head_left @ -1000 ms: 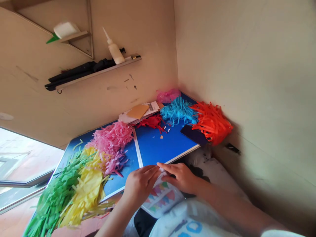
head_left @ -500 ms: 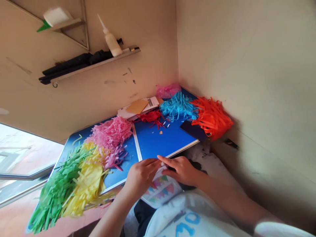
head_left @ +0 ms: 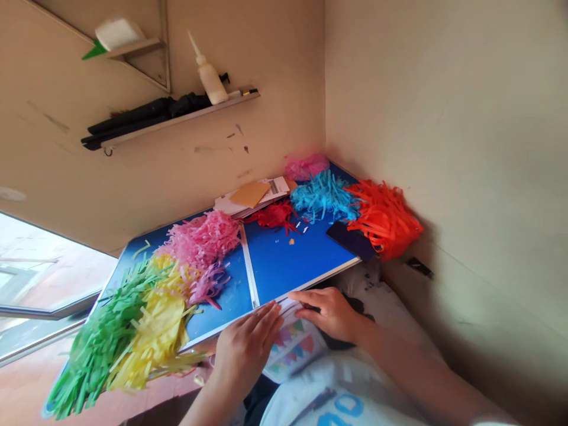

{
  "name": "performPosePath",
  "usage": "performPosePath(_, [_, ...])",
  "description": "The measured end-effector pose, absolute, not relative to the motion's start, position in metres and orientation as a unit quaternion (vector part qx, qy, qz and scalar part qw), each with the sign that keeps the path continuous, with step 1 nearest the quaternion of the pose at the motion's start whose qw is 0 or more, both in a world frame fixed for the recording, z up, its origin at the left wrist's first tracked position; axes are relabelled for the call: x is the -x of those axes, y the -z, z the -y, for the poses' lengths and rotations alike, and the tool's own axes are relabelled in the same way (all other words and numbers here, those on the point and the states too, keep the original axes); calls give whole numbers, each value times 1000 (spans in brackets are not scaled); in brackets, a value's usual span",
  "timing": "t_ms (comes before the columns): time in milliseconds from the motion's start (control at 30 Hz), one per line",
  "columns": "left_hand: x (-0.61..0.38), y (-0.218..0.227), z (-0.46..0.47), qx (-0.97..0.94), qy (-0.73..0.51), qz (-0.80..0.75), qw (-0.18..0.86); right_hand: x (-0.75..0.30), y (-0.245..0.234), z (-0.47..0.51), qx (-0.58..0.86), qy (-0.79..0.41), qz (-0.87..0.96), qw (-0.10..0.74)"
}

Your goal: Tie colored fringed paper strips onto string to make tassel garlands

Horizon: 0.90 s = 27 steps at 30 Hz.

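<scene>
On my lap, just below the table's front edge, lies a pale packet (head_left: pixel 290 349) printed with rows of colourful pennants. My left hand (head_left: pixel 254 334) rests at its left side, fingers stretched out and lying flat. At the packet's upper right is my right hand (head_left: pixel 326 310), its index finger extended toward the table edge and its thumb apart from it. Whether either hand grips the packet's edge cannot be made out. Between the two hands the packet's upper part shows.
The blue table (head_left: pixel 302 254) carries fringed paper bundles: green (head_left: pixel 102 331), yellow (head_left: pixel 155 331), pink (head_left: pixel 202 239), red (head_left: pixel 275 214), light blue (head_left: pixel 323 195) and orange (head_left: pixel 384 216). A dark flat object (head_left: pixel 350 239) lies at right. Papers (head_left: pixel 231 204) sit against the wall. A shelf (head_left: pixel 177 121) holds a squeeze bottle (head_left: pixel 212 80).
My hands have drawn apart from touching fingertips. The left moved down and left, the right slightly lower, showing more of the packet's print. The view shifted slightly.
</scene>
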<state>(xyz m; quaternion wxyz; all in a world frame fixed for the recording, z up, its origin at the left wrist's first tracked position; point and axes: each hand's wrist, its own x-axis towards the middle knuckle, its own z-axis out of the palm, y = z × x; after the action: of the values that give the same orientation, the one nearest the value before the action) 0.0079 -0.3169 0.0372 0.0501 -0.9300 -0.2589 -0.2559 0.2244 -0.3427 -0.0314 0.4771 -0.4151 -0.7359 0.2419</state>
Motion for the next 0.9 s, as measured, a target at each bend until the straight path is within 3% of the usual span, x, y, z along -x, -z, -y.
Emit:
performPosePath(233, [3,-23,322,908,301,290,24,-223,20,337,376,-294,723,500])
performPosePath(600, [18,15,294,810,423,361,-184,-222,48,309,443,-361,645,508])
performPosePath(900, [2,57,256,747,462,435,-197,-216,27,180,546,-212,731,349])
